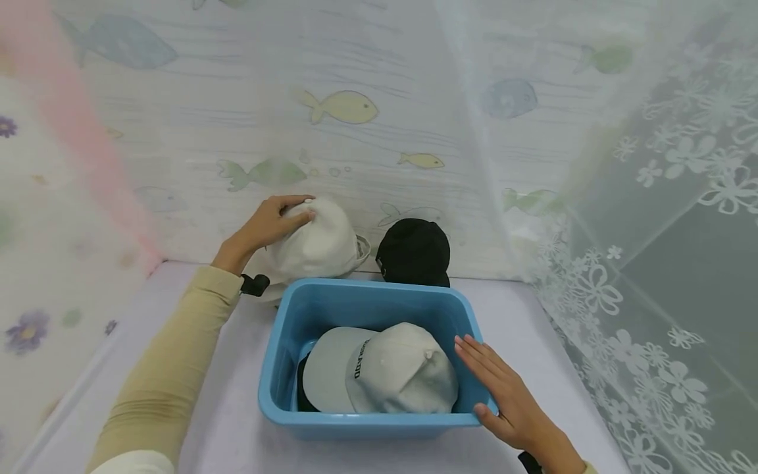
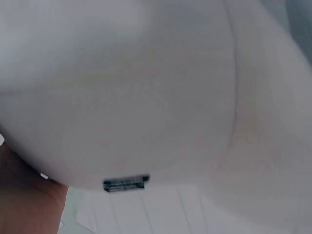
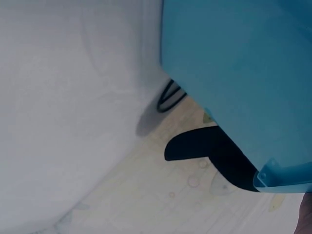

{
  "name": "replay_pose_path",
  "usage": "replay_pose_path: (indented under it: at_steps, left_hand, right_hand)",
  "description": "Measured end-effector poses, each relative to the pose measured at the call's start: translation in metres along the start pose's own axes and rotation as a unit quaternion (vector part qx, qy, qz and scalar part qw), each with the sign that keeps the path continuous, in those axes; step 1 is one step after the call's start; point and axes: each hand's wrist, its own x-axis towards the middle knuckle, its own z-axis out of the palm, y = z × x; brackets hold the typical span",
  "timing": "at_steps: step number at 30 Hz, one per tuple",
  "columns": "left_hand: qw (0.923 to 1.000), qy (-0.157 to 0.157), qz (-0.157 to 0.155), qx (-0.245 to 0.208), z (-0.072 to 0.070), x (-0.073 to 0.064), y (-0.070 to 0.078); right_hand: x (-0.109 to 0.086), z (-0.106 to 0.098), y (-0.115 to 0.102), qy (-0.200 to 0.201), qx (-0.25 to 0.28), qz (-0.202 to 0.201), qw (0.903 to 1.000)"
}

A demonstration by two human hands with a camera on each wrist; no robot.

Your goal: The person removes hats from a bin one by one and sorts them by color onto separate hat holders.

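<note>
Behind the blue bin, my left hand (image 1: 269, 224) grips the crown of a white baseball cap (image 1: 322, 243), thumb on its near side. That cap (image 2: 146, 107) fills most of the left wrist view, with a small dark tag at its edge. My right hand (image 1: 509, 395) rests on the right rim of the blue bin (image 1: 367, 424), fingers straight. Inside the bin lies a light grey cap (image 1: 408, 375) with dark lettering, its brim pointing left. A dark edge shows beneath that brim; what it belongs to is mostly hidden.
A black cap (image 1: 414, 253) stands behind the bin, right of the white cap. The bin sits on a white-covered table (image 1: 237, 395). A sheer curtain with printed fish (image 1: 349, 107) hangs close behind, and lace-patterned netting (image 1: 651, 355) hangs at the right.
</note>
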Motion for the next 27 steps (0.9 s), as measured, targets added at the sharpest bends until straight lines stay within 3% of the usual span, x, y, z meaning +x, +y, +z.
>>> replay_pose_path:
  at_steps: [4,11,16,21,24,27]
  left_hand:
    - [0.9997,-0.014,-0.008,-0.018,0.002,-0.002,-0.006]
    - [0.9991,0.014,0.008,-0.039,0.006,-0.001,-0.010]
    - [0.9981,0.055,0.013,-0.025,0.000,-0.004,-0.014]
    - [0.9951,0.094,0.009,-0.032,-0.011,-0.016,-0.022]
    - [0.9898,0.137,0.014,-0.037,-0.017,-0.031,-0.028]
    - [0.9789,0.203,0.004,-0.022,-0.022,-0.050,-0.036]
  right_hand:
    - [-0.001,0.001,-0.001,0.000,0.002,0.002,1.0000]
    - [0.001,0.001,0.001,-0.001,-0.001,0.004,1.0000]
    - [0.006,-0.003,0.001,-0.031,-0.009,0.008,0.9995]
    - [0.018,-0.018,-0.001,-0.104,-0.012,0.039,0.9937]
    - [0.037,-0.029,-0.009,-0.149,-0.005,0.079,0.9857]
    - [0.067,-0.038,-0.018,-0.186,0.008,0.101,0.9772]
